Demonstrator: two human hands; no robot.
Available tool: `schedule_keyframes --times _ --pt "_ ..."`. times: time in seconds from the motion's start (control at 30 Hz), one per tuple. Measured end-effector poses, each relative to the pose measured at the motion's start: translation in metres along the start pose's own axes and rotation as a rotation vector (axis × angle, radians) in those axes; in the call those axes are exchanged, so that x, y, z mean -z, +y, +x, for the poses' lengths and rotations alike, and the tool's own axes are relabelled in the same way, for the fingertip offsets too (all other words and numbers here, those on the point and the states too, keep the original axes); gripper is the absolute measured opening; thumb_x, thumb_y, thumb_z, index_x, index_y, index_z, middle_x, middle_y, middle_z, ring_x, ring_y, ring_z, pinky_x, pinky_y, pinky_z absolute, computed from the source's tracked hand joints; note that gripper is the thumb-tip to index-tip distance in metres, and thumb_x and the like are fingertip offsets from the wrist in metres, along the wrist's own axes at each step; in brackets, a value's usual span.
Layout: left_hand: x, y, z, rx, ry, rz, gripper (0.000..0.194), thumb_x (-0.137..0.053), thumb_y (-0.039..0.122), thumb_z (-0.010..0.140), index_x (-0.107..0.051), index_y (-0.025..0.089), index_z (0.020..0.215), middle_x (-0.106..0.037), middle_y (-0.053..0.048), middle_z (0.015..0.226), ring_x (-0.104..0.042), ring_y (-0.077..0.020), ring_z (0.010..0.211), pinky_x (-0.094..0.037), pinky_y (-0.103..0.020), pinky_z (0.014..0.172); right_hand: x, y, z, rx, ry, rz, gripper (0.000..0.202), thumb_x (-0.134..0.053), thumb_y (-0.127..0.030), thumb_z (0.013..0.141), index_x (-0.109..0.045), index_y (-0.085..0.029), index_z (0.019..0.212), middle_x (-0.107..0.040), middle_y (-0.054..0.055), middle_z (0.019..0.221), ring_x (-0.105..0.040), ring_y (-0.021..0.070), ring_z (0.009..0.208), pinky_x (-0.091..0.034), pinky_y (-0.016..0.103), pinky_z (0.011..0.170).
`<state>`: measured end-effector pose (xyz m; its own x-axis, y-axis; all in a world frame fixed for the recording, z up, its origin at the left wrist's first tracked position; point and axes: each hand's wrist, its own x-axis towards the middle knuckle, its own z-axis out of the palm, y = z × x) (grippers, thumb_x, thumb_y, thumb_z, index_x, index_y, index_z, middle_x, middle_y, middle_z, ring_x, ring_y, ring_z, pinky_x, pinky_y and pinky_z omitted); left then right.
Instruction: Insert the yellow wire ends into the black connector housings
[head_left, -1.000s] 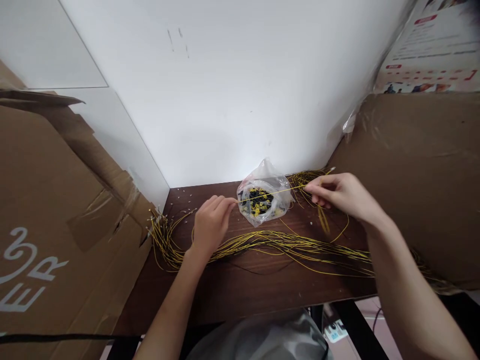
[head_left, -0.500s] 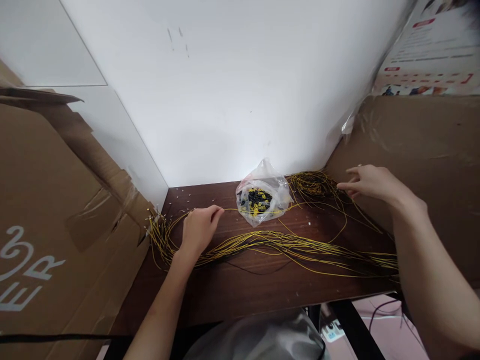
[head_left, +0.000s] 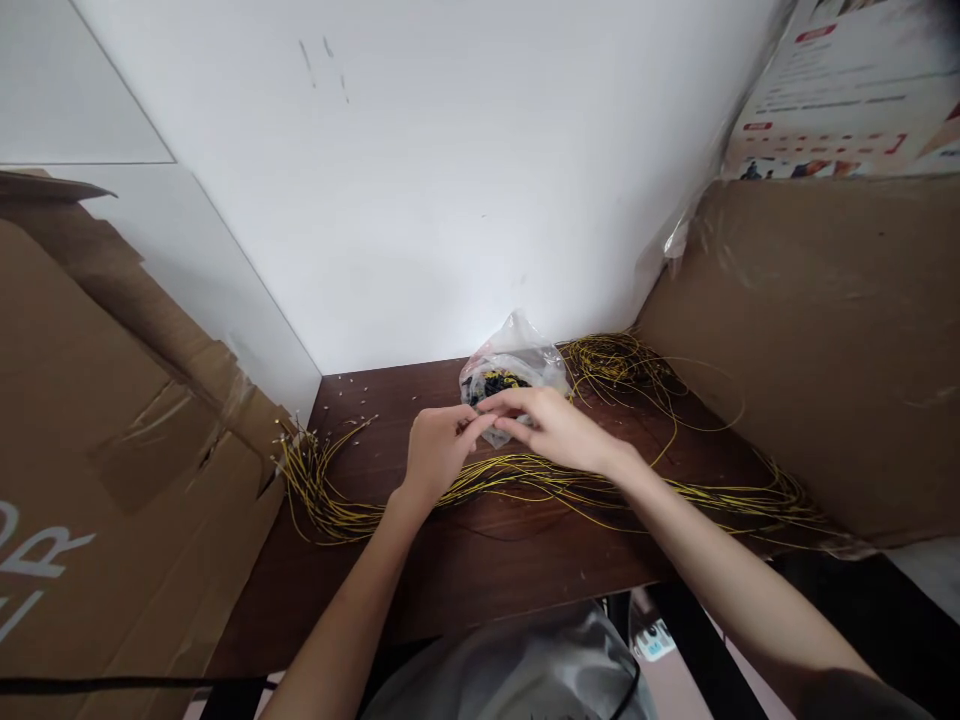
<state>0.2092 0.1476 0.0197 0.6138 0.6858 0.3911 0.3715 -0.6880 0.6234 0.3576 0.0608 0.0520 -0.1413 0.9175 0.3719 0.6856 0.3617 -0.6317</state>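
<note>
Covering the lap, shiny grey cloth [head_left: 510, 665] sits nearest, just short of the dark wood tabletop [head_left: 487, 580]. Across that top runs a long bundle of thin yellow-and-black wires [head_left: 525, 470], passing beneath both arms; its white-tipped ends [head_left: 296, 428] fan out at left. Above it, the left hand [head_left: 439, 450] and right hand [head_left: 559, 430] meet at the fingertips, thumbs drawn near the forefingers with small gaps behind; whatever they pinch is too small to tell. A slip there could drop a tiny piece among the wires, and a low sleeve or wrist might snag a loose strand and tangle it. Just beyond, a clear plastic bag [head_left: 516, 342] holds small black and yellow parts [head_left: 499, 381]; a knock could spill them. A tangled coil of wire [head_left: 611, 358] lies right of it, before the white wall [head_left: 480, 200].
</note>
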Motion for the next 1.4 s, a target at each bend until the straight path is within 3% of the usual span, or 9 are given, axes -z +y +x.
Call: schedule_keyframes --times 0.1,0.2,0.4,0.53,0.73,0.83,0.93,1.23,1.4 --pt "-0.005 -0.012 0.000 0.102 0.081 -0.222 0.038 -0.057 0.041 0.075 -0.055 0.015 0.048 -0.047 0.003 0.042 -0.040 -0.0086 0.045 -0.029 -0.021 0.049 -0.027 0.011 0.007 -0.010 0.036 0.106 0.030 -0.041 -0.015 0.087 -0.057 -0.017 0.112 -0.065 0.003 0.081 -0.057 0.0131 0.068 -0.043 0.027 0.066" --pt "-0.006 -0.021 0.001 0.155 0.129 -0.311 0.032 -0.058 0.040 0.074 -0.061 0.014 0.056 -0.048 0.003 0.045 -0.040 -0.0083 0.046 -0.030 -0.021 0.049 -0.042 0.025 0.013 -0.023 0.195 0.070 0.020 -0.046 -0.019 0.085 -0.064 -0.015 0.095 -0.064 0.004 0.080 -0.054 0.0129 0.069 -0.039 0.026 0.064" --pt "-0.003 -0.029 0.002 0.250 0.253 -0.439 0.029 -0.060 0.039 0.073 -0.066 0.013 0.062 -0.056 0.000 0.051 -0.045 -0.0088 0.049 -0.034 -0.021 0.051 -0.039 0.061 0.019 -0.169 0.260 0.172 0.022 -0.054 -0.033 0.081 -0.066 -0.014 0.081 -0.062 0.002 0.068 -0.045 0.0108 0.054 -0.035 0.024 0.051" --pt "-0.006 -0.038 0.002 0.302 0.310 -0.469 0.030 -0.060 0.040 0.073 -0.067 0.013 0.064 -0.055 0.000 0.050 -0.040 -0.0071 0.044 -0.031 -0.021 0.047 -0.036 0.082 0.017 -0.113 0.410 -0.036 0.015 -0.055 -0.024 0.081 -0.066 -0.015 0.077 -0.064 0.003 0.075 -0.049 0.0122 0.059 -0.040 0.026 0.059" --pt "-0.009 -0.040 -0.002 0.246 0.277 -0.408 0.033 -0.056 0.043 0.076 -0.068 0.013 0.066 -0.054 0.001 0.050 -0.040 -0.0074 0.044 -0.031 -0.021 0.048 -0.048 0.102 0.017 -0.034 0.282 -0.316 0.023 -0.048 -0.013 0.082 -0.065 -0.015 0.099 -0.060 0.008 0.093 -0.054 0.0189 0.086 -0.044 0.033 0.081" --pt "-0.009 -0.037 -0.004 0.183 0.246 -0.379 0.035 -0.053 0.043 0.079 -0.067 0.014 0.064 -0.055 0.001 0.051 -0.044 -0.0082 0.047 -0.033 -0.021 0.051 -0.052 0.104 0.018 0.015 0.204 -0.408 0.031 -0.043 -0.006 0.082 -0.063 -0.014 0.104 -0.059 0.010 0.103 -0.051 0.0206 0.097 -0.043 0.034 0.087" --pt "-0.010 -0.037 -0.005 0.148 0.233 -0.366 0.036 -0.052 0.042 0.080 -0.067 0.014 0.063 -0.057 0.001 0.053 -0.046 -0.0088 0.050 -0.034 -0.021 0.054 -0.052 0.104 0.017 0.019 0.172 -0.450 0.029 -0.044 -0.007 0.082 -0.065 -0.015 0.100 -0.061 0.009 0.098 -0.050 0.0210 0.094 -0.043 0.034 0.085" --pt "-0.012 -0.039 -0.006 0.145 0.233 -0.389 0.032 -0.052 0.040 0.080 -0.067 0.014 0.067 -0.057 0.001 0.053 -0.050 -0.0095 0.051 -0.037 -0.021 0.054 -0.052 0.100 0.014 -0.025 0.285 -0.419 0.015 -0.052 -0.016 0.082 -0.067 -0.018 0.085 -0.058 0.007 0.083 -0.051 0.0200 0.083 -0.044 0.033 0.076" --pt "-0.016 -0.040 -0.007 0.129 0.225 -0.427 0.023 -0.057 0.034 0.077 -0.067 0.014 0.081 -0.067 -0.004 0.071 -0.060 -0.0149 0.068 -0.045 -0.024 0.065 -0.047 0.086 0.011 0.019 0.402 -0.309 0.015 -0.052 -0.018 0.083 -0.066 -0.018 0.088 -0.059 0.006 0.081 -0.053 0.0198 0.082 -0.044 0.034 0.075"
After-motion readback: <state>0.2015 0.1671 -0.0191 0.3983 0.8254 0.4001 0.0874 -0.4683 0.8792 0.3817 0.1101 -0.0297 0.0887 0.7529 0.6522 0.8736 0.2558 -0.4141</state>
